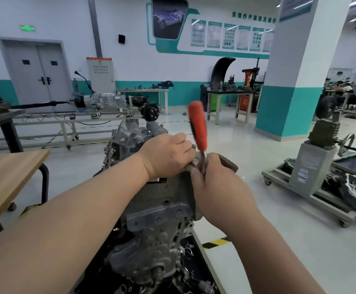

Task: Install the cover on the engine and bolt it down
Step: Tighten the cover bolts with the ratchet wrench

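Observation:
A grey metal engine [151,234] stands on a black stand in front of me. Its dark cover [168,192] lies on top, partly hidden by my arms. My left hand [166,153] rests on the cover's far edge with fingers curled over it. My right hand [219,183] grips the metal shaft of a tool with an orange handle [198,126], which stands nearly upright at the cover's right edge. The tool's tip and any bolt under it are hidden by my fingers.
A wooden table [7,179] stands at the left. A grey wheeled stand [313,177] with a gearbox housing is at the right. A white and teal pillar [296,81] rises behind. Benches and a drivetrain rig line the far wall. Small loose parts lie on the black tray [194,251].

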Demonstrator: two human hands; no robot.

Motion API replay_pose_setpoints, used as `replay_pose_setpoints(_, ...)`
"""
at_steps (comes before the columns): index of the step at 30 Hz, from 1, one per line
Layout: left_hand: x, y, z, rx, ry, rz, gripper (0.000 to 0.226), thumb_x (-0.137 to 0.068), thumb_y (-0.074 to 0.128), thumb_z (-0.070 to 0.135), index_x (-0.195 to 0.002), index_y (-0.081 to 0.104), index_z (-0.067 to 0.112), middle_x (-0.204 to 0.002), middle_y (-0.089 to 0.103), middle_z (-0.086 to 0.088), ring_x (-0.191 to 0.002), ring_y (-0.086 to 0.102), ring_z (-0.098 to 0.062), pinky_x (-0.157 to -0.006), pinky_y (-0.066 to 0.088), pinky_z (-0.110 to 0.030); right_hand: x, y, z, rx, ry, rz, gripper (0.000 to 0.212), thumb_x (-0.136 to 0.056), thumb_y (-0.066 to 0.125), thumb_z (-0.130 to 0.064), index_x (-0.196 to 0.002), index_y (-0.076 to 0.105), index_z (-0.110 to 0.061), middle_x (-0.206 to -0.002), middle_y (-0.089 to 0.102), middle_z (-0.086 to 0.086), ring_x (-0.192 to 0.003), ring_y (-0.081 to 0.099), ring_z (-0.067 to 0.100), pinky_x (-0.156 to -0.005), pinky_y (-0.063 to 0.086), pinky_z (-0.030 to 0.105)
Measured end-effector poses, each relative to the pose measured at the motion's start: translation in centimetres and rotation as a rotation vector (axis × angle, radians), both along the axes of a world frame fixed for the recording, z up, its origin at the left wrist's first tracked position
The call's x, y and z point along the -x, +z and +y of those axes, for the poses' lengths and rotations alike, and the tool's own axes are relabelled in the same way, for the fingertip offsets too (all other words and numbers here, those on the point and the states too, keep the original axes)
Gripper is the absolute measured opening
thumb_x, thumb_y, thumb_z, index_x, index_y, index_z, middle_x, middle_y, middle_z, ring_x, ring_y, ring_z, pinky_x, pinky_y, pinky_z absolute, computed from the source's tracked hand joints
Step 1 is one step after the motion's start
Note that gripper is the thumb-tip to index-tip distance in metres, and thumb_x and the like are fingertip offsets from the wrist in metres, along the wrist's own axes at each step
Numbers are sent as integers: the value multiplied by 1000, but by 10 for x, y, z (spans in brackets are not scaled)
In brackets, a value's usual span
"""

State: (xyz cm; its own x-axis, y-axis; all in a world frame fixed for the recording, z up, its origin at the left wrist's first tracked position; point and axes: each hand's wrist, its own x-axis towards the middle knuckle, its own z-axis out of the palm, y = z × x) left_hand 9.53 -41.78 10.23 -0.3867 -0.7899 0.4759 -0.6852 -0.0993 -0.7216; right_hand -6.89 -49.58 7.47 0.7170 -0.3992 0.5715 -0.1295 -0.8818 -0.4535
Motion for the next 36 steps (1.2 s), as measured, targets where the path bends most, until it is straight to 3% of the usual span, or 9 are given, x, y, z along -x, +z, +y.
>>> replay_pose_setpoints(5,5,-2,-1,16,106,-28,26,-86,57,30,-75,64,7,-74,62,-9,-69,59,-27,-44,47,-33,-4,-5,-1,-1050,199,-170,31,-99,44,-32,-71,48,-18,-56,50,-2,-44,43,16,-43,33,25)
replay_pose_setpoints(8,6,-4,-3,33,162,-42,25,-85,57,30,-78,65,8,-77,63,-9,-71,61,-27,-45,47,-33,-3,1,1,-1732,447,-295,27,-101,43,-30,-80,52,-15,-53,47,-1,-36,32,13,-39,33,23)
replay_pose_setpoints(15,9,-3,-3,76,228,-71,22,-80,48,22,-71,63,10,-73,62,-6,-68,60,-24,-42,44,-31,-1,0,12,-2156,666,-349,29,-101,41,-37,-87,48,-13,-58,47,-4,-34,30,9,-36,33,18)
replay_pose_setpoints(18,11,-4,-5,91,229,-36,22,-80,50,24,-71,63,9,-72,61,-7,-68,60,-24,-42,45,-32,-1,-2,13,-2095,631,-326,27,-101,41,-37,-89,50,-14,-58,48,-3,-35,29,10,-36,33,20)
replay_pose_setpoints(21,12,-2,-3,68,252,-17,22,-79,59,28,-72,64,8,-74,62,-8,-69,61,-25,-44,46,-32,0,-3,11,-1723,488,-234,25,-101,43,-34,-85,52,-16,-56,51,-1,-36,33,13,-40,34,23)
replay_pose_setpoints(26,10,-3,-5,28,259,20,31,-85,38,22,-75,63,5,-76,62,-10,-70,59,-26,-48,48,-33,2,7,-4,-384,137,33,24,-98,43,-35,-89,47,-13,-61,53,-4,-45,44,9,-41,32,24)
replay_pose_setpoints(29,1,-8,-7,-77,360,-81,44,-91,16,15,-94,60,7,-94,63,-10,-88,56,-29,-74,51,-42,-2,7,-2,149,51,99,20,-98,36,-40,-92,32,-22,-66,51,-6,-52,45,10,-44,30,27)
replay_pose_setpoints(31,4,-8,-5,-76,342,-69,42,-91,19,13,-89,62,9,-89,64,-7,-86,58,-28,-72,52,-42,-4,4,-1,116,68,108,19,-98,36,-40,-89,32,-23,-70,53,-6,-55,47,12,-47,33,29)
replay_pose_setpoints(36,7,-6,-5,114,180,-28,24,-85,48,23,-72,62,9,-71,59,-7,-64,55,-24,-44,42,-31,-11,3,-3,-546,141,-95,24,-95,46,-33,-75,44,-18,-63,53,-4,-53,48,10,-52,37,30)
